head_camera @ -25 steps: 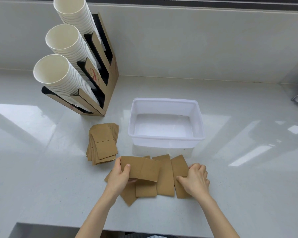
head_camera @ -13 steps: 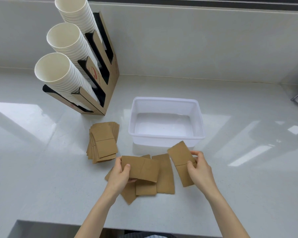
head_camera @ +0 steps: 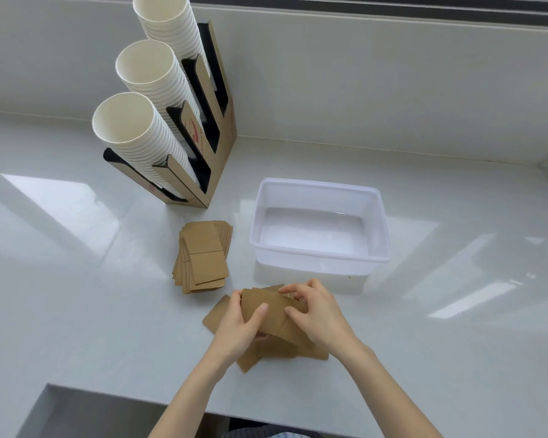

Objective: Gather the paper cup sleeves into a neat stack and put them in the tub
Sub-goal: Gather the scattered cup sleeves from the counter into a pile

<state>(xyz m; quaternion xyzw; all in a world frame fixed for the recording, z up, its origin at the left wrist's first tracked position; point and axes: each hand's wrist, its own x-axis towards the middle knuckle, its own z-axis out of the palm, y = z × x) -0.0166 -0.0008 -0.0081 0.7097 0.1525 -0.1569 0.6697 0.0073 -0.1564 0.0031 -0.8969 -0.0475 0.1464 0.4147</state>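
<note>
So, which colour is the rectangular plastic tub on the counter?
The rectangular plastic tub is translucent white, seen best in the head view.

We see a glossy white countertop (head_camera: 76, 279) that fills most of the view, its surface streaked with pale slanting patches of reflected light (head_camera: 57, 197) — brightest at the left and right. Behind it rises a plain white backsplash (head_camera: 361, 90), topped by a dark band (head_camera: 393, 3) along the upper edge. At the near edge we find a grey recessed ledge (head_camera: 86, 412) — set lower than the counter.
</note>
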